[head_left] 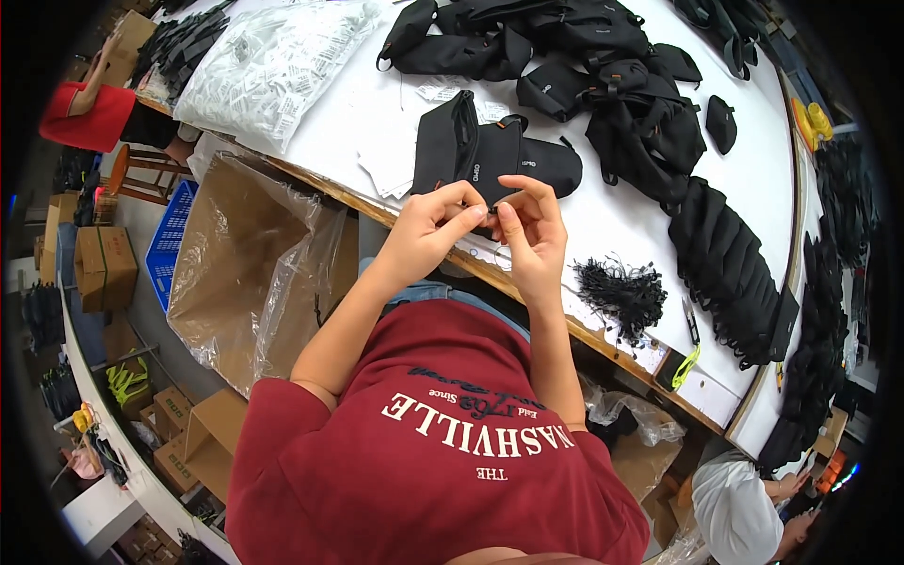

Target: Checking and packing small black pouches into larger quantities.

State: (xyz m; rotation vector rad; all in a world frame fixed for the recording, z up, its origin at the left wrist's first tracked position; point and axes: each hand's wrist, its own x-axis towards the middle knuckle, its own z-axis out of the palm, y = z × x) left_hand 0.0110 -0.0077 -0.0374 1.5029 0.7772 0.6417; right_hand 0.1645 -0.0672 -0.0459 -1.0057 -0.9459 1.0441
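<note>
Over the table's near edge, my left hand (435, 231) pinches something small and dark between thumb and forefinger. My right hand (535, 235) meets it fingertip to fingertip, its thumb and fingers bent around the same spot and the forefinger raised. What lies between the fingers is mostly hidden. Just beyond both hands, a black fabric pouch (443, 141) lies on the white table with its zipped edge showing. A second black pouch (551, 168) with a small orange tab lies against it on the right. A heap of thin black cords (617, 294) sits right of my right hand.
Black bags (650, 132) pile up at the back, and a row of stacked black pouches (720, 268) runs along the right. A clear bag of white labels (273, 71) stands back left. Snips with a yellow-green handle (686, 367) lie near right. A plastic-lined carton (226, 273) stands left.
</note>
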